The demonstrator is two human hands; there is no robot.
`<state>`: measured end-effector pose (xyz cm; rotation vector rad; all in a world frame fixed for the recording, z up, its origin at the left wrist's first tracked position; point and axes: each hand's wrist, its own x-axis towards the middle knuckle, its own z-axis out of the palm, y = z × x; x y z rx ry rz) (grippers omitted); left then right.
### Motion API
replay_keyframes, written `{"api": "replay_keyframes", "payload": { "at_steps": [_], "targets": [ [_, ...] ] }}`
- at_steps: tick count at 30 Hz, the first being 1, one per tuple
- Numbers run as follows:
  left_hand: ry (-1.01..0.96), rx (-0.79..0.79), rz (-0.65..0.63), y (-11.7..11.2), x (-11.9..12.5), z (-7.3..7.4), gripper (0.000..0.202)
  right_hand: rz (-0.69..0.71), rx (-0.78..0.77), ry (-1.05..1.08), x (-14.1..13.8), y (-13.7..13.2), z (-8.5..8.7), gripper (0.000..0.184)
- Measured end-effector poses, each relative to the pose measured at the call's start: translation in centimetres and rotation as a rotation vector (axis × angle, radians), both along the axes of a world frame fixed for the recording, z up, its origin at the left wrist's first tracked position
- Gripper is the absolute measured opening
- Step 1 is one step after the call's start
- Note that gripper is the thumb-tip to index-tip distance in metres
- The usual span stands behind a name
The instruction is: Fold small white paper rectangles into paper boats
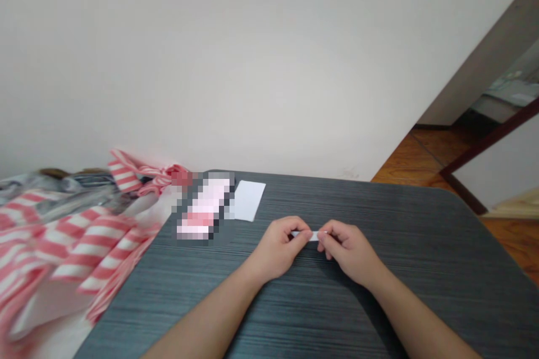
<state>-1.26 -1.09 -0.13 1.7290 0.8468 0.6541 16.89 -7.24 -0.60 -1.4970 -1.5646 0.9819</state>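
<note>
My left hand (281,247) and my right hand (346,249) meet over the middle of a dark grey wood-grain table (421,269). Both pinch the ends of a small folded strip of white paper (311,235), held just above the tabletop. The fingers of each hand are curled closed on it. Most of the strip is hidden between my fingertips.
A white sheet of paper (249,200) lies flat near the table's far edge, beside a blurred pink and white object (205,207). Red and white striped fabric (84,241) is piled at the left. A white wall stands behind, and a wooden floor (425,157) shows at right.
</note>
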Motion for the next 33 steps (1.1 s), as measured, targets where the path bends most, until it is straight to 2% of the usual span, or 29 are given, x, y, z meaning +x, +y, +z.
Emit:
{"api": "replay_keyframes", "payload": {
  "at_steps": [8,15,20,25,33],
  "targets": [
    [0.003,-0.047,0.019,0.0,0.1,0.1,0.023,0.023,-0.003,-0.039,0.2,0.0,0.2,0.022],
    [-0.021,-0.182,0.042,-0.2,0.3,0.0,0.025,-0.051,0.045,-0.039,0.4,0.0,0.0,0.022],
    [0.005,-0.116,0.04,0.0,0.1,-0.1,0.027,-0.06,0.028,0.01,0.4,0.1,-0.4,0.023],
    [0.026,-0.072,0.032,0.1,0.0,-0.1,0.028,-0.024,-0.03,0.089,0.3,0.2,-0.8,0.014],
    [0.021,-0.057,-0.01,0.0,0.0,0.0,0.026,-0.009,-0.001,-0.009,0.2,0.1,-0.4,0.02]
  ]
}}
